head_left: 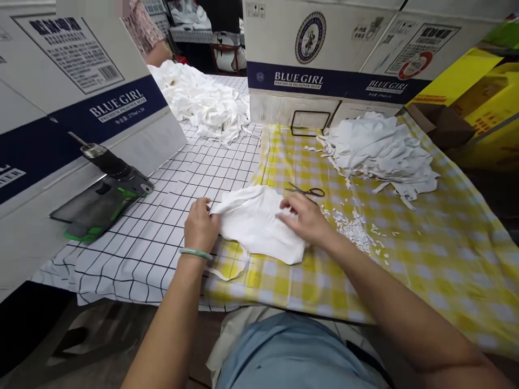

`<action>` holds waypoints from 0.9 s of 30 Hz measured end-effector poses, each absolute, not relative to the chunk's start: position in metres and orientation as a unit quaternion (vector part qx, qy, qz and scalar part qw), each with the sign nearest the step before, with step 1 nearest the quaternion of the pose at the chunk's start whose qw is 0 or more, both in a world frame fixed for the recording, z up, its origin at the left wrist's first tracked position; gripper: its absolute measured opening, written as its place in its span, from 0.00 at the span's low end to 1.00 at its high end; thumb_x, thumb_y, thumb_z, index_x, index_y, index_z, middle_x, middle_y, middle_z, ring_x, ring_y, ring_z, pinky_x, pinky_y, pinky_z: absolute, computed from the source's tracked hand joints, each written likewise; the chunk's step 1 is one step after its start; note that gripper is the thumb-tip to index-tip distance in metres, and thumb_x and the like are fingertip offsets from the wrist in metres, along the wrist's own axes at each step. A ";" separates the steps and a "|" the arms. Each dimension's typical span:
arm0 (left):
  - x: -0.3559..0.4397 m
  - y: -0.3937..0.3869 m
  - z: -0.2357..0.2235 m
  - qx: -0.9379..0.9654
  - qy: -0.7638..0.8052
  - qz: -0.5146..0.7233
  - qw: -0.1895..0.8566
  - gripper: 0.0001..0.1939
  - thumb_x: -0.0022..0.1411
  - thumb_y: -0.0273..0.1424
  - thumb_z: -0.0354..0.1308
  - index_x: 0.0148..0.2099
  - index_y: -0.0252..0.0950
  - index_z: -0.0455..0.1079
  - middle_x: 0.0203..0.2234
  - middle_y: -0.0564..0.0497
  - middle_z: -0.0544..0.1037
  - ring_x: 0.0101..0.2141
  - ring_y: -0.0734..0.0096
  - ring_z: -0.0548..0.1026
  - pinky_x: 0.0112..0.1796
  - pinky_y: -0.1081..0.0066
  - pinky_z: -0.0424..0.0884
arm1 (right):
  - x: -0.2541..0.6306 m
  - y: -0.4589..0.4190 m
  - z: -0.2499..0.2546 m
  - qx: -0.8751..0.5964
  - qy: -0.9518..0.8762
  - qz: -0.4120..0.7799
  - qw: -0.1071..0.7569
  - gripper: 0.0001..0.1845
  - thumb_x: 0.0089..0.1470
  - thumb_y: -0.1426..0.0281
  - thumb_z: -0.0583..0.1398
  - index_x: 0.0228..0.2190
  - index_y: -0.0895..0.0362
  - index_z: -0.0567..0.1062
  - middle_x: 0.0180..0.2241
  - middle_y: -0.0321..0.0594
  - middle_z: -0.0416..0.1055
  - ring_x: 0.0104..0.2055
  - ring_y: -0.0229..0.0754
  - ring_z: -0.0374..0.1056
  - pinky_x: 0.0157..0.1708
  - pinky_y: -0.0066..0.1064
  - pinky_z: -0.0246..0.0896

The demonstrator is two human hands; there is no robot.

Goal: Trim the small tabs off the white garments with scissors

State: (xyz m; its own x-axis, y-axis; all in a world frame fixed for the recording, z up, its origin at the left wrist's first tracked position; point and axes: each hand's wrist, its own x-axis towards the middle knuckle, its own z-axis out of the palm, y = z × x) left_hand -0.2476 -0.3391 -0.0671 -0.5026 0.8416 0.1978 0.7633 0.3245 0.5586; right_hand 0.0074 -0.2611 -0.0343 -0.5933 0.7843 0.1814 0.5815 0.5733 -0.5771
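A thin white cloth piece (259, 221) lies spread on the table in front of me, with a narrow strap (227, 275) trailing from its lower left. My left hand (201, 224), with a pale green bangle at the wrist, pinches the cloth's left edge between thumb and fingers. On the upper right part of the cloth rests my right hand (302, 216), thumb and fingers curled in on the fabric. Just beyond that hand lie scissors (310, 190) with dark handles, partly hidden. Small white scraps (357, 232) are scattered to its right.
A heap of white cloth pieces (377, 151) sits at right, another white pile (203, 102) at the back. Cardboard boxes (300, 81) wall the far side and left. A cordless power tool (109, 189) leans at left. A person's sleeve (141, 27) shows behind.
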 end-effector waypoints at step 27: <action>-0.186 -0.425 -0.059 0.367 0.716 0.479 0.351 0.10 0.62 0.37 0.53 0.33 0.37 0.60 0.33 0.49 0.72 0.29 0.71 0.72 0.34 0.67 0.70 | 0.002 -0.288 -0.036 -0.332 -0.876 0.271 0.222 0.30 0.47 0.77 0.55 0.54 0.54 0.66 0.60 0.47 0.63 0.64 0.52 0.56 0.63 0.50 0.49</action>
